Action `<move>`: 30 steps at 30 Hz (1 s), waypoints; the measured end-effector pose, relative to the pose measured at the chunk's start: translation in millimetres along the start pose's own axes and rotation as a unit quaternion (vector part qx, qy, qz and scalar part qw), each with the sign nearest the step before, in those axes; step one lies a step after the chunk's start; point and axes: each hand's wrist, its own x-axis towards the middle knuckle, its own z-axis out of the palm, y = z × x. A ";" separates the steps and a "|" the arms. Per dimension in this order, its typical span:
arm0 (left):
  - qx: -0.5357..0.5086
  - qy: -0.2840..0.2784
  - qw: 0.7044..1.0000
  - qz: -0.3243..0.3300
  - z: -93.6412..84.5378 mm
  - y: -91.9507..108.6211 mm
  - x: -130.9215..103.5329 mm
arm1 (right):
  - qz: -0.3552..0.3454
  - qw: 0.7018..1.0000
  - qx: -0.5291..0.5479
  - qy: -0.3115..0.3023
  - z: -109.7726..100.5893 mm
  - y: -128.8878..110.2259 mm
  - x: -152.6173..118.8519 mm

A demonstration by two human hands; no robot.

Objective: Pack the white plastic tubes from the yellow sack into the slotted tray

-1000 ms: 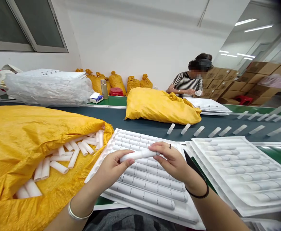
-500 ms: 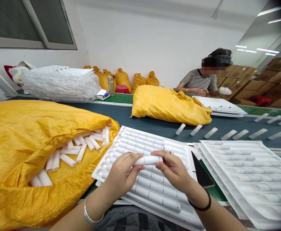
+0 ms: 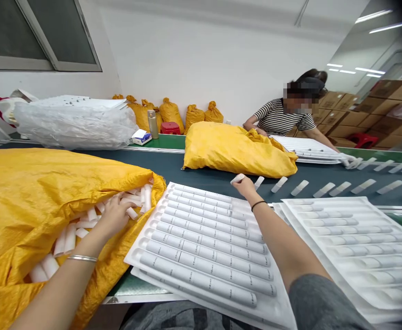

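Note:
My left hand (image 3: 114, 214) reaches into the mouth of a large yellow sack (image 3: 49, 178), its fingers on the white tubes (image 3: 70, 238) there; whether one is gripped is hard to see. Stretched out over the dark belt, my right hand (image 3: 245, 185) holds a white tube (image 3: 238, 178) near the line of tubes lying on the belt. Between my arms lies a white tray (image 3: 137, 250) with rows of printed white tubes (image 3: 201, 250), on top of at least one more tray.
More filled trays (image 3: 352, 270) are stacked at the right. Across the dark belt (image 3: 152, 162) lie a yellow sack (image 3: 228, 149), a plastic-wrapped stack (image 3: 73, 123) and a person's gloved hand (image 3: 350, 161) beside a tray stack. Cartons stand behind.
My hands have parted from the tube they both held over the tray. The left went into the sack, the right out to the belt. The other person's arm has stretched toward the belt tubes.

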 end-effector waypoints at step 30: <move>-0.789 -0.044 0.584 -0.187 15.7 191.4 -47.6 | -0.260 0.812 0.512 -0.106 -12.0 -38.3 -183.8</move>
